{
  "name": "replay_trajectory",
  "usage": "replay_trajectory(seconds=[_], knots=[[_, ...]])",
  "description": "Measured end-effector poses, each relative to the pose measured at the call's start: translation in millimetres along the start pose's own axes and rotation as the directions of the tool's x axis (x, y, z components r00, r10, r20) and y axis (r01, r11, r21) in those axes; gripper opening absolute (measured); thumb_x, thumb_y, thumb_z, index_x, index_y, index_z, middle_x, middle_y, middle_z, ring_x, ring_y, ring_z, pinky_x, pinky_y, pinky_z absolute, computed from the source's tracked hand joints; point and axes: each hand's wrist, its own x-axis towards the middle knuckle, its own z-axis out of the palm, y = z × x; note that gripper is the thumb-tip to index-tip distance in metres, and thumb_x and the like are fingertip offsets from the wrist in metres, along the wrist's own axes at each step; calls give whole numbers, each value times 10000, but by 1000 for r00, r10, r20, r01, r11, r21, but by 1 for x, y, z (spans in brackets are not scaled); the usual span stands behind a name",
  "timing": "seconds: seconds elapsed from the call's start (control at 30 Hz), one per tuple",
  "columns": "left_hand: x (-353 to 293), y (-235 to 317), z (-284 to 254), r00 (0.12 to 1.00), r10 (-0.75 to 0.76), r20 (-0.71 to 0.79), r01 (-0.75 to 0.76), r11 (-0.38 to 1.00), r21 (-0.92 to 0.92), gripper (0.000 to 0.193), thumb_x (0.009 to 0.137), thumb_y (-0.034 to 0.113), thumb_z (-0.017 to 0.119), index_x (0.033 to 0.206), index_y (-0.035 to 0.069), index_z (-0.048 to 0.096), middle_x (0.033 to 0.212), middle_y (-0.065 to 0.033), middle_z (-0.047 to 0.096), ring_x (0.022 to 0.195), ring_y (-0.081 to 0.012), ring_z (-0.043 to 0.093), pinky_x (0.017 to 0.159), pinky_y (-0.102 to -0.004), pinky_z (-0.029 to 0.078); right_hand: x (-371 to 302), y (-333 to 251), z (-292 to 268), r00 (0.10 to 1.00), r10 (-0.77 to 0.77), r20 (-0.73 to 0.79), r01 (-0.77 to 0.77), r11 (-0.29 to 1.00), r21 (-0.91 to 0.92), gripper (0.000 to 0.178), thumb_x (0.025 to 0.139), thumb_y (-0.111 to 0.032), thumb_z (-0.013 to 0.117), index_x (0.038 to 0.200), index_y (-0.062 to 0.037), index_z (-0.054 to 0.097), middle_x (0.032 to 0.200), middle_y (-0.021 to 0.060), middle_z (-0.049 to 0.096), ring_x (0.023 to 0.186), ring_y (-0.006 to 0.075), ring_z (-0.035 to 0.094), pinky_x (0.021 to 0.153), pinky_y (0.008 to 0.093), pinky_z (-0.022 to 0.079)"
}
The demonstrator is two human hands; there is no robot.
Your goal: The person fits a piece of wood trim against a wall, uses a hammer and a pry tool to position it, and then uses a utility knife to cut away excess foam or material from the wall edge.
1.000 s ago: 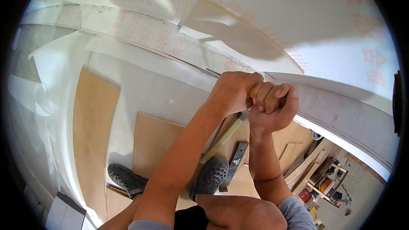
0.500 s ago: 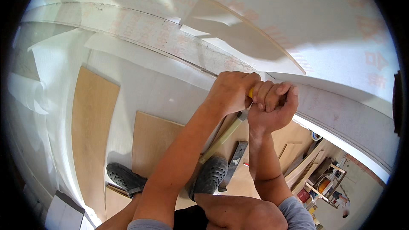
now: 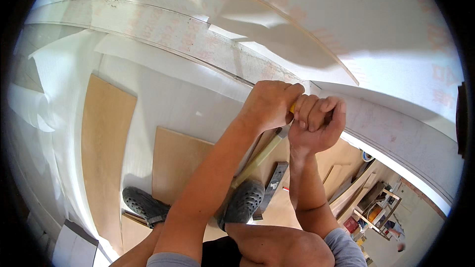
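My left hand and my right hand are both closed and side by side, low against the wall. Between them shows a sliver of a yellow object; my fingers hide the rest, so its kind cannot be made out. The right fingers curl against it with the palm turned up. Just below the hands, a tool with a pale yellow handle lies at a slant on the floor. A dark flat bar rests beside my shoe.
Wood-coloured floor planks lie over white underlay, another plank near my feet. A thin board leans against the printed white wall panel. Beyond the doorway, several things stand around a wooden frame.
The view has shifted slightly. Both hands stay closed together at the same spot, with hardly any movement between them.
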Motion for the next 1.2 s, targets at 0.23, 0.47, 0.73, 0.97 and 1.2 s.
replay_trajectory(seconds=[0.23,0.47,0.73,0.97,1.2], knots=[[10,6,16,962,-15,-273,45,993,106,396,704,111,791,1075,71,659,973,-85,708,817,-296,700,670,-409,564,43,-8,-13,924,132,358,-110,991,-80,365,1101,-213,318,800,-61,458,476,-26,296,412,123,278,463,329,323],[14,9,26,965,-60,-257,101,984,147,397,708,115,786,1079,74,652,959,-77,703,794,-293,687,667,-409,561,52,-9,-25,923,149,354,-149,988,-27,416,1071,-259,452,733,-23,497,477,-12,307,410,110,277,427,304,258],[9,12,-21,998,-67,-5,67,990,124,374,672,101,811,1005,129,643,793,-59,679,783,-293,683,656,-406,539,14,-2,7,999,40,11,-42,984,170,392,1106,-298,286,838,-96,488,478,-32,243,424,127,251,481,323,327],[7,-12,-33,995,-98,3,98,992,79,439,667,55,796,1082,129,672,866,-77,703,848,-314,681,745,-425,551,14,23,22,997,47,-69,-46,999,22,366,1105,-293,308,850,-92,478,516,-27,252,466,129,290,527,311,338],[3,-2,-24,961,-189,-201,220,964,147,330,756,45,733,1079,77,679,954,-121,708,924,-344,673,800,-434,547,23,29,35,979,99,-176,-81,991,108,340,1093,-203,303,831,-56,462,524,-9,285,478,129,311,511,315,351]])
